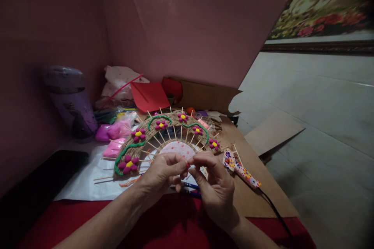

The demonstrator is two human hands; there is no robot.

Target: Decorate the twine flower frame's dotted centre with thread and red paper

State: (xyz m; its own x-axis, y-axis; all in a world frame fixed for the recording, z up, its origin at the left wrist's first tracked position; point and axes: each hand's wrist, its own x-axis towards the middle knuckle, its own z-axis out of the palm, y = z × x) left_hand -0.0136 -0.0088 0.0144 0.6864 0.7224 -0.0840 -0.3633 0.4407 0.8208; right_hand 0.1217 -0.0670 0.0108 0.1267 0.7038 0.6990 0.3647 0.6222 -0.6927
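Note:
A half-round woven twine fan (169,126) lies on white paper, with wooden sticks poking out of its rim. Magenta clay flowers with yellow centres and a green clay vine decorate it. A pink speckled half-disc (178,148) sits in its middle. My left hand (163,171) and my right hand (214,184) meet just in front of the disc. Their fingertips pinch together on a tiny piece, too small to name. A flower-patterned tool (241,170) with a black cord lies right of my right hand.
Pink clay lumps in plastic (115,130) and a purple jar (73,103) stand at the left. Red paper (149,95) and a cardboard box (204,95) lie behind the fan. A black slab (43,181) rests near left. Brown cardboard (254,186) covers the right side, beside tiled floor.

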